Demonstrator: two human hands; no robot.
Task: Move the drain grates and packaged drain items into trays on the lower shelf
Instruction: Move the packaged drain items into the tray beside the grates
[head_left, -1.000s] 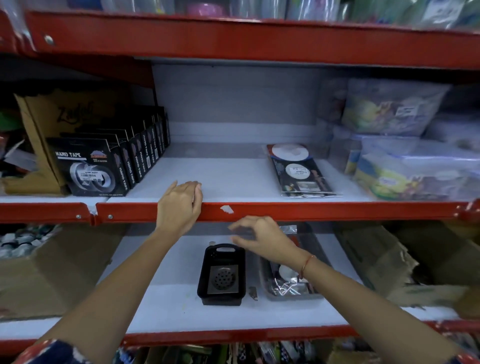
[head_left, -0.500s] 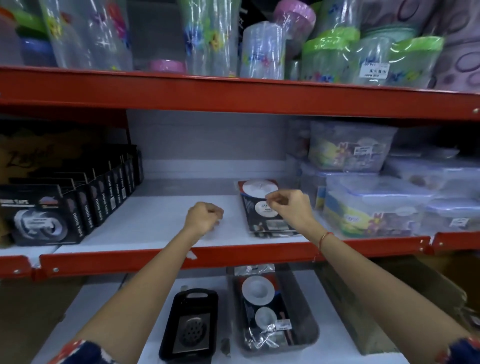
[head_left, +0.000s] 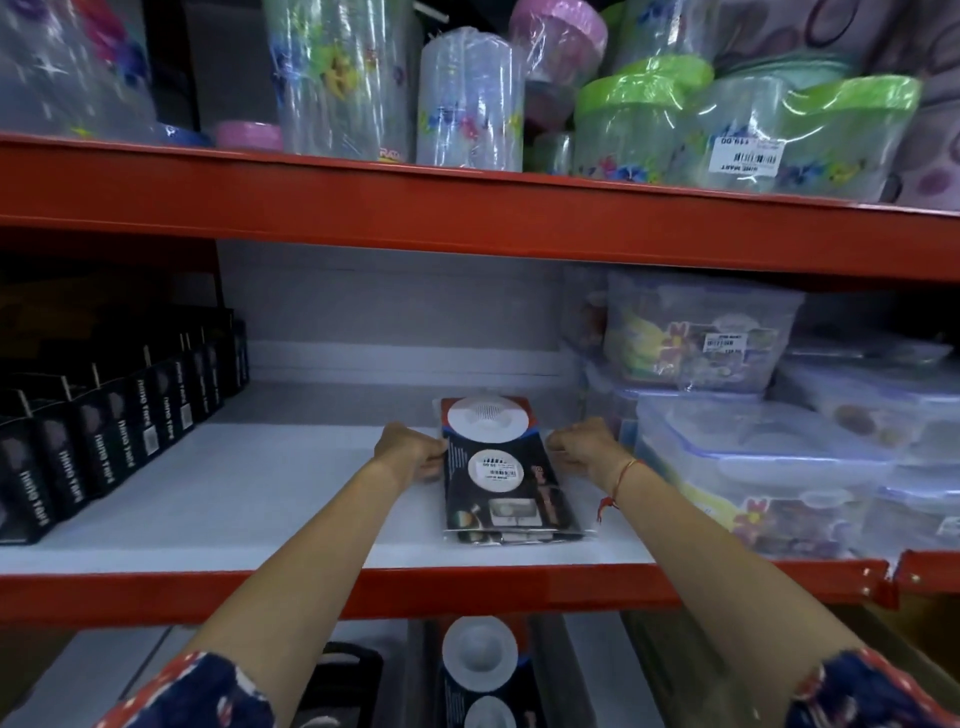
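Observation:
A small stack of packaged drain items (head_left: 506, 475), dark cards with white round strainers in clear plastic, lies on the white middle shelf (head_left: 249, 493). My left hand (head_left: 413, 449) grips the stack's left edge and my right hand (head_left: 584, 449) grips its right edge. Below the red shelf beam, on the lower shelf, another packaged drain item (head_left: 480, 670) lies in a grey tray (head_left: 550, 670). A black tray (head_left: 343, 686) stands to its left, mostly hidden behind my left arm.
Black tape boxes (head_left: 104, 426) line the middle shelf's left side. Wrapped clear lidded containers (head_left: 769, 457) are stacked close on the right. The red front beam (head_left: 467, 590) runs under my forearms. Wrapped plastic jars (head_left: 467, 98) fill the top shelf.
Both hands rose from the lower shelf to the middle shelf and closed on the two sides of the packaged stack. The camera view tilted upward.

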